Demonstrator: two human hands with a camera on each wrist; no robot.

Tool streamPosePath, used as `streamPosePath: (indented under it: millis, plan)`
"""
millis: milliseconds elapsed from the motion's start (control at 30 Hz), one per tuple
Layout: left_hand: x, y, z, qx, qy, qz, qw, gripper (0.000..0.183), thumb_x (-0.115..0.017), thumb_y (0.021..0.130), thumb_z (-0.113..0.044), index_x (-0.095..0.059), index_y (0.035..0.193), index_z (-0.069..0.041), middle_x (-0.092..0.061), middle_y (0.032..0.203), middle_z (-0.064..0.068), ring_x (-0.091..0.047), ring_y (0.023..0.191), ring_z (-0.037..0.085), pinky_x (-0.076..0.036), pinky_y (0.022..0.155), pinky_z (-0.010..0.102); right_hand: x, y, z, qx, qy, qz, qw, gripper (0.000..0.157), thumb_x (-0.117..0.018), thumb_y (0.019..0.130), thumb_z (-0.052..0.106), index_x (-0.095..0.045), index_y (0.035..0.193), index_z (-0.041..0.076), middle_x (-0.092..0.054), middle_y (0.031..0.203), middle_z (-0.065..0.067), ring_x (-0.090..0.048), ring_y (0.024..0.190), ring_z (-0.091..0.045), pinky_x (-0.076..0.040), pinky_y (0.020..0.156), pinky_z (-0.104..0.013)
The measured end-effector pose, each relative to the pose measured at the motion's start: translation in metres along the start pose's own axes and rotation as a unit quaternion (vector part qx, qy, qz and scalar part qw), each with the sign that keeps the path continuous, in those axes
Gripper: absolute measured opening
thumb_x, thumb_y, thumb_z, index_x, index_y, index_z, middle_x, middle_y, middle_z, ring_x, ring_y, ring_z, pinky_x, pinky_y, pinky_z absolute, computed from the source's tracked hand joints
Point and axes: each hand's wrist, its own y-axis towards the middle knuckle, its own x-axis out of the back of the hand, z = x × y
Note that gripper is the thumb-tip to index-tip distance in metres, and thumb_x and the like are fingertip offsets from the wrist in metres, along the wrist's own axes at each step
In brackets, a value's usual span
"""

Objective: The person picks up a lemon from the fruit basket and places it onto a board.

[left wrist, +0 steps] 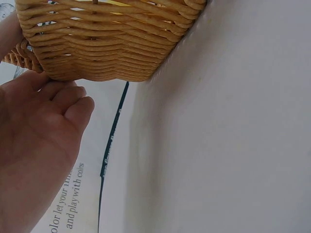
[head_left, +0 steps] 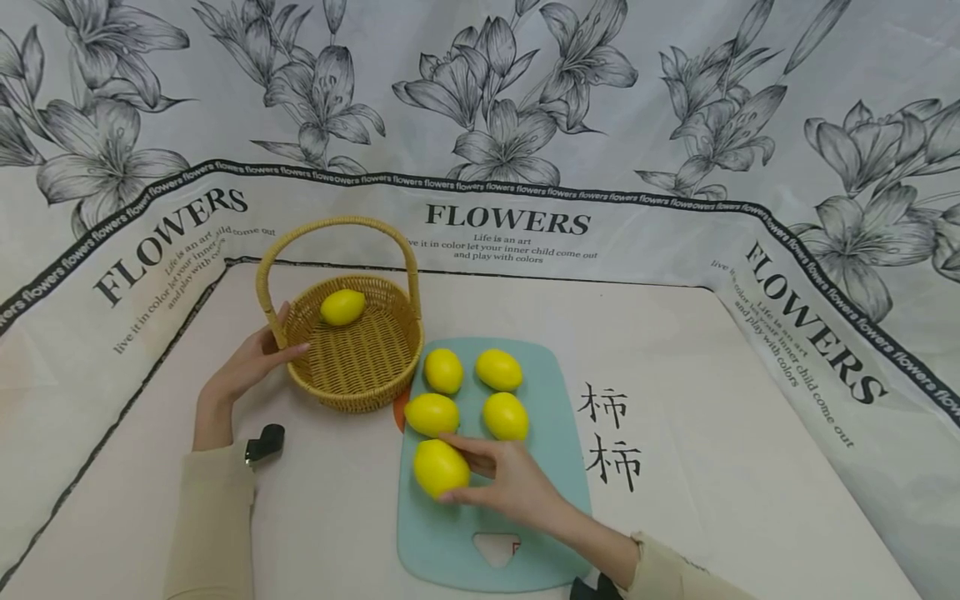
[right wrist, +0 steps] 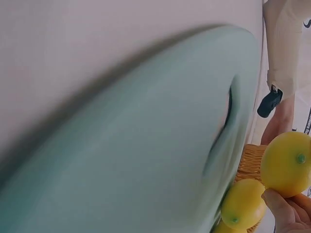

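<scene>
My right hand (head_left: 517, 483) pinches a yellow lemon (head_left: 441, 469) between thumb and fingers over the near left part of a light blue cutting board (head_left: 551, 492). In the right wrist view this lemon (right wrist: 286, 164) appears raised above the board. Several other lemons (head_left: 498, 370) lie in two columns on the board. At the left, my left hand (head_left: 255, 362) holds the wicker basket (head_left: 360, 404) by its left side, thumb over the rim. The left wrist view shows curled fingers (left wrist: 73, 104) against the basket's outer wall. One lemon (head_left: 342, 307) lies inside the basket.
The basket's tall arched handle (head_left: 337, 222) stands upright. Near the board's front edge is a cut-out hole (head_left: 497, 548). A white cloth (head_left: 645, 333) with printed characters covers the table, and a flower-printed sheet (head_left: 510, 100) rises behind and at both sides.
</scene>
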Motion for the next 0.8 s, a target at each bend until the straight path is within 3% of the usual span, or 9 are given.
streamPosePath:
  millis: [367, 800]
  plan:
    - [0.001, 0.001, 0.003, -0.002, -0.007, 0.000, 1.0000, 0.087, -0.061, 0.096, -0.032, 0.002, 0.155, -0.021, -0.007, 0.159, 0.021, -0.009, 0.144, 0.041, -0.010, 0.112, 0.062, 0.001, -0.005, -0.008, -0.019, 0.004, -0.003, 1.000, 0.066, -0.081, 0.078, 0.022, -0.054, 0.137, 0.007, -0.054, 0.138, -0.007, -0.052, 0.124, -0.019, -0.045, 0.097, -0.026]
    - [-0.001, -0.001, -0.001, -0.008, -0.015, 0.004, 0.9998, 0.087, -0.061, 0.096, -0.031, 0.001, 0.155, -0.021, -0.008, 0.159, 0.020, -0.009, 0.144, 0.040, -0.010, 0.112, 0.062, 0.002, -0.002, -0.018, -0.019, -0.033, -0.007, 0.999, 0.068, -0.082, 0.077, 0.023, -0.054, 0.136, 0.002, -0.055, 0.136, -0.009, -0.054, 0.122, -0.021, -0.047, 0.095, -0.025]
